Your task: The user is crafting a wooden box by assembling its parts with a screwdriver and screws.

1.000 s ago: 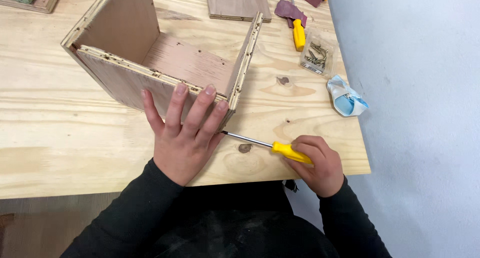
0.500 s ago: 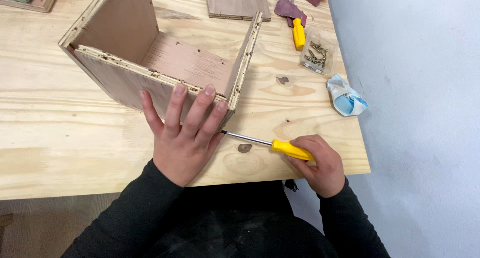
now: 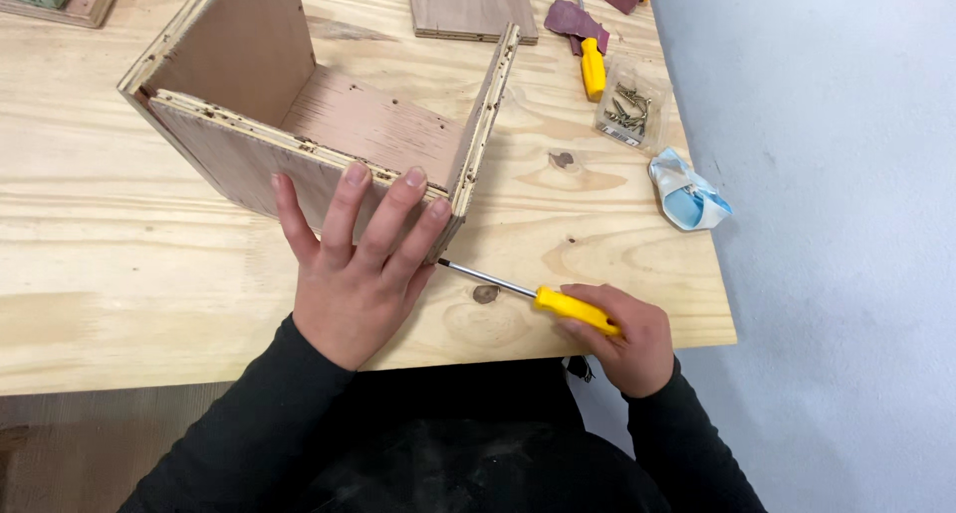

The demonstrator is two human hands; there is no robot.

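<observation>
An open plywood box stands on the pale wooden table, its open side up. My left hand lies flat against the box's near wall, fingers spread up to its top edge by the near right corner. My right hand grips the yellow handle of a screwdriver. The steel shaft points left, and its tip touches the box's lower right corner just beside my left fingers.
A clear bag of screws, a second yellow-handled screwdriver and dark red sandpaper lie at the back right. A crumpled blue and white cloth sits near the table's right edge. A flat plywood board lies behind the box.
</observation>
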